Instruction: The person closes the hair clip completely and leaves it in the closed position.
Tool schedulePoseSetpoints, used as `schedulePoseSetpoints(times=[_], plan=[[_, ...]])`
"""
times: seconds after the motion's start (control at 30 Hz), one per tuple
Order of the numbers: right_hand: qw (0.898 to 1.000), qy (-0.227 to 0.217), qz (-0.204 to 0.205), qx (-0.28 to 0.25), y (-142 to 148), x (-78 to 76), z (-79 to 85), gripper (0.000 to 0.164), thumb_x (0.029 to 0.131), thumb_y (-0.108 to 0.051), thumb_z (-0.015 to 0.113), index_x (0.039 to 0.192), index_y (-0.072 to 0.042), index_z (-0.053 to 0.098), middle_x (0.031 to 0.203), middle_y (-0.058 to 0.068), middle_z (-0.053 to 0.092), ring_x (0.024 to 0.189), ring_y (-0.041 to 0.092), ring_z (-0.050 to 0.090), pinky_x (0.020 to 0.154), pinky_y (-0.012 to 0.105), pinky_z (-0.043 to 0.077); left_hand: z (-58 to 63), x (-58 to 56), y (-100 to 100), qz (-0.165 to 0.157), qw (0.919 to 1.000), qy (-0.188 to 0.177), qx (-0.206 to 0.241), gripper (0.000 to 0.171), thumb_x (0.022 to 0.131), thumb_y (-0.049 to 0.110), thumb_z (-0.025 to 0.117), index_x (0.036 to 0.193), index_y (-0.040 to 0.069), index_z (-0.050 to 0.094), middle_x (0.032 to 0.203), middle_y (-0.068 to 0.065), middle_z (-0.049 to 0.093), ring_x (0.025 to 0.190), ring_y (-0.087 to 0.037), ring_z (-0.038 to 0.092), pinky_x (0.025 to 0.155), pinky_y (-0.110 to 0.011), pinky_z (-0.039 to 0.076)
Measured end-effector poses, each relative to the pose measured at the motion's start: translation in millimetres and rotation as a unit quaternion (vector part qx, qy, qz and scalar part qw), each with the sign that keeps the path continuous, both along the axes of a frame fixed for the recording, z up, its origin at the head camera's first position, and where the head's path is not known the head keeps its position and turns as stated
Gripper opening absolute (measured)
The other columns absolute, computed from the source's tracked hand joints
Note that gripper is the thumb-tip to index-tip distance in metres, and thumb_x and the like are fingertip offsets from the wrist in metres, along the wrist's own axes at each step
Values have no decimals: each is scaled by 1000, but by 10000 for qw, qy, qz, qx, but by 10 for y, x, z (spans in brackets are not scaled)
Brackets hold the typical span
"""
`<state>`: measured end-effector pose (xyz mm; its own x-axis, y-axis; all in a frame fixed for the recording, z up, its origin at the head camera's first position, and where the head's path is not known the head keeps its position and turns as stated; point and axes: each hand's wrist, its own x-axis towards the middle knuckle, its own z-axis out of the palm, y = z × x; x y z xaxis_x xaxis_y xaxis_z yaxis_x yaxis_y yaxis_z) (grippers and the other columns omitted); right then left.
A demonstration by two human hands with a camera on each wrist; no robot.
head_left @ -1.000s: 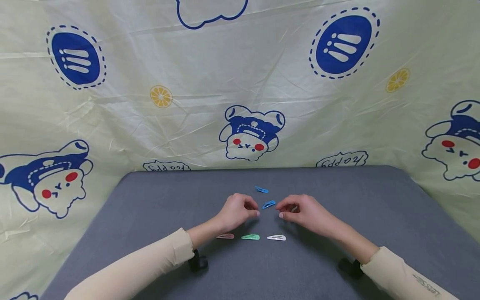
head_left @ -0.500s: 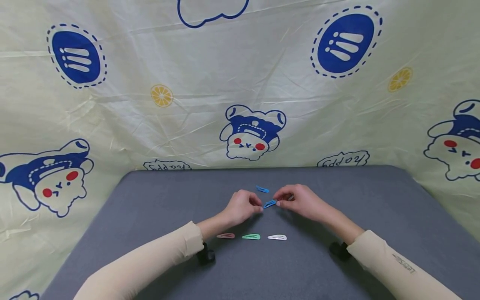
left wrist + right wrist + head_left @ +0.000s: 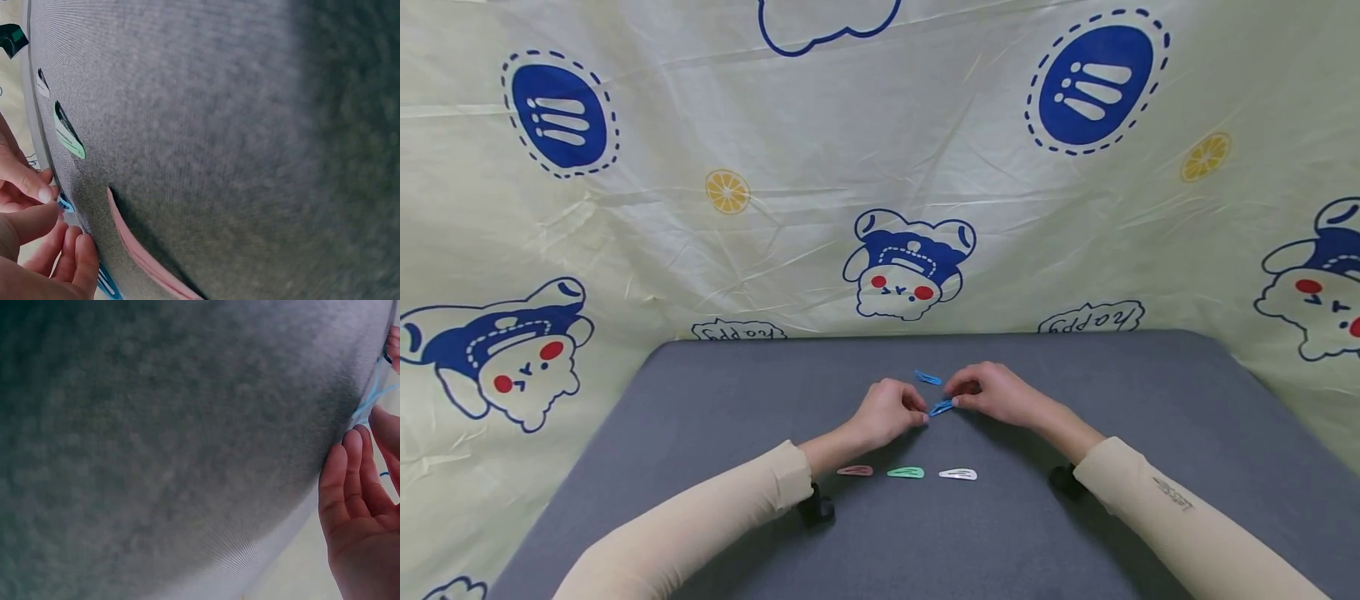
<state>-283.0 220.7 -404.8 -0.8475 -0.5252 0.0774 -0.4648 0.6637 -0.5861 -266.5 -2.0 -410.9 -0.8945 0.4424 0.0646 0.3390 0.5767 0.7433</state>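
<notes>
Two blue snap hair clips lie toward the far middle of the grey table. The nearer blue hair clip (image 3: 941, 407) is slanted between both hands. My left hand (image 3: 891, 414) pinches its left end with thumb and fingertips. My right hand (image 3: 996, 392) pinches the right end, its wrist a little farther back. The other blue hair clip (image 3: 927, 377) lies just beyond, untouched. In front of the hands is a row: a pink hair clip (image 3: 855, 471), a green hair clip (image 3: 906, 472) and a white hair clip (image 3: 958, 474). Fingers partly hide the held clip in both wrist views.
The grey cloth-covered table (image 3: 760, 375) ends at a printed curtain (image 3: 805, 250) hanging behind it. Black wrist cameras are strapped under both sleeves, the left camera (image 3: 817, 505) close to the pink clip.
Both hands have closed in on the nearer blue hair clip from its two sides, the right hand also moving farther back. The other hair clips lie as before.
</notes>
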Motion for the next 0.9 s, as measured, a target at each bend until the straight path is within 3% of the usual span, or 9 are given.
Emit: schedulePoseSetpoints(times=[0.2, 0.5, 0.9], plan=[[9999, -67, 4, 115, -23, -23, -33, 11, 90, -8, 71, 100, -10, 75, 96, -3, 70, 87, 14, 61, 82, 41, 50, -8, 2, -6, -24, 10000, 20, 6, 4, 84, 7, 77, 88, 5, 75, 72, 5, 65, 66, -6, 55, 60, -22, 43], [9997, -223, -86, 28, -21, -9, -60, 6, 87, -8, 75, 90, -12, 72, 79, -6, 65, 70, 10, 56, 67, 31, 47, -8, -6, -20, -119, 9999, 100, -27, 6, 83, 6, 78, 87, 5, 74, 71, 4, 65, 65, -5, 54, 61, -21, 43], [9997, -131, 38, 220, 1, 62, -48, 5, 87, -10, 75, 85, -13, 72, 76, -9, 62, 71, 12, 52, 67, 31, 43, 7, -7, -66, -272, 9994, -229, 38, 9, 86, 8, 76, 94, 4, 74, 76, 4, 64, 68, -9, 55, 61, -23, 45]])
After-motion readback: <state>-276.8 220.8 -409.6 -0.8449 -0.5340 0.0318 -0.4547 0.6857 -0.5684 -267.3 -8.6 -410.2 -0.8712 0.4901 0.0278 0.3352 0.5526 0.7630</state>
